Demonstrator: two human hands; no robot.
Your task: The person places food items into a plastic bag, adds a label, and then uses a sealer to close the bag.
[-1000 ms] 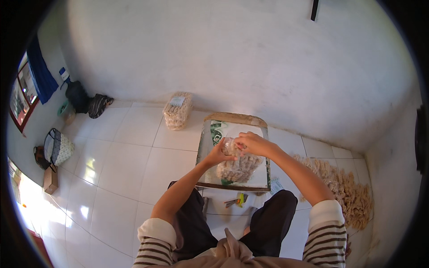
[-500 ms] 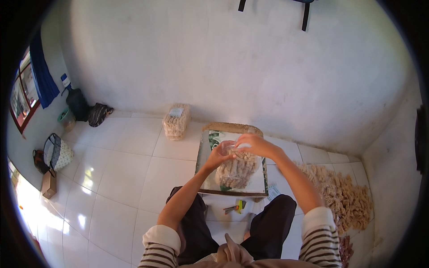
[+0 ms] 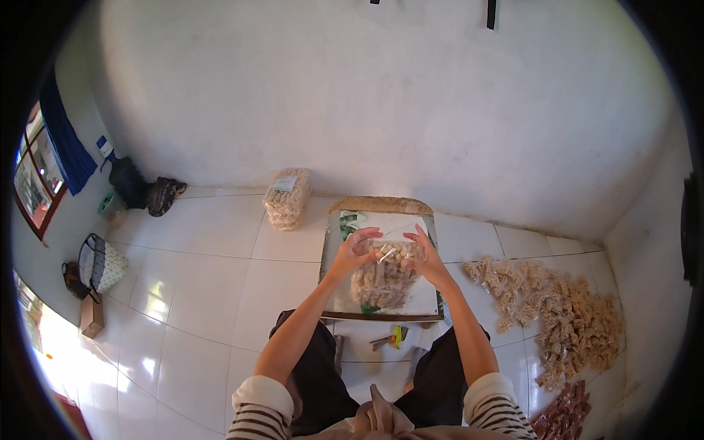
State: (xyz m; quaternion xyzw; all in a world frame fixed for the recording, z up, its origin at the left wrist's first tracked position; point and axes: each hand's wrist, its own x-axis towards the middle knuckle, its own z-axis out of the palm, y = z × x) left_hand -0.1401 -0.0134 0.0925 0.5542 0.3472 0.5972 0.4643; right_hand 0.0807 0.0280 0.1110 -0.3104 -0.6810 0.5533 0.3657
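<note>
My left hand (image 3: 353,249) and my right hand (image 3: 423,254) pinch the top of a clear plastic bag (image 3: 383,277) filled with pale brown snack pieces. The bag hangs between the two hands over a low tray-like table (image 3: 337,220) with a white and green sheet on it. I sit on the floor with my legs on either side of the table's near edge. Both sleeves are striped and pushed up.
A heap of several small filled snack bags (image 3: 557,308) lies on the white tiles at the right, with dark red packets (image 3: 565,414) near it. A large filled bag (image 3: 287,198) leans by the wall. A small green and yellow tool (image 3: 392,339) lies below the table. Bags and a basket (image 3: 103,264) sit at the left.
The view has tilted so the table sits lower in the picture. My hands stay on the bag's top, drawn slightly closer together.
</note>
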